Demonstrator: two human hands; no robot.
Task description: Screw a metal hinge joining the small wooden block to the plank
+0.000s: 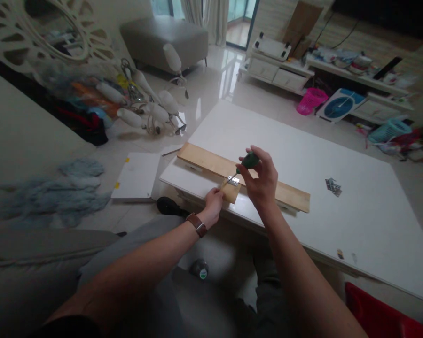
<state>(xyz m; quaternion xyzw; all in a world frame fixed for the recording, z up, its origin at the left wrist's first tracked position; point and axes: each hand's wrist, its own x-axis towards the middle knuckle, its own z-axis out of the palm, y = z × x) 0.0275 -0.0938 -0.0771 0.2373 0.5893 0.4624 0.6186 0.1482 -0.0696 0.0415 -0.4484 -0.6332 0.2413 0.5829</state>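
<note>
My right hand (pixel 262 180) is closed around the green handle of a screwdriver (pixel 249 161), its shaft slanting down to the left. The screwdriver's tip is near a metal hinge (pixel 233 180), which joins a long wooden board (pixel 211 163) and a small wooden block (pixel 231 192). My left hand (pixel 214 202) is closed at the block's left edge, fingertips by the screwdriver's tip; whether they pinch a screw there is too small to tell. The long board lies across the white table (pixel 285 145), raised slightly on pieces beneath it.
Several loose metal hinges (pixel 333 187) lie on the table's right part. A small brown piece (pixel 340 254) sits near its front edge. A white panel (pixel 137 176) rests on the left, a bottle (pixel 200 269) stands below, and a red stool (pixel 377 312) is at lower right.
</note>
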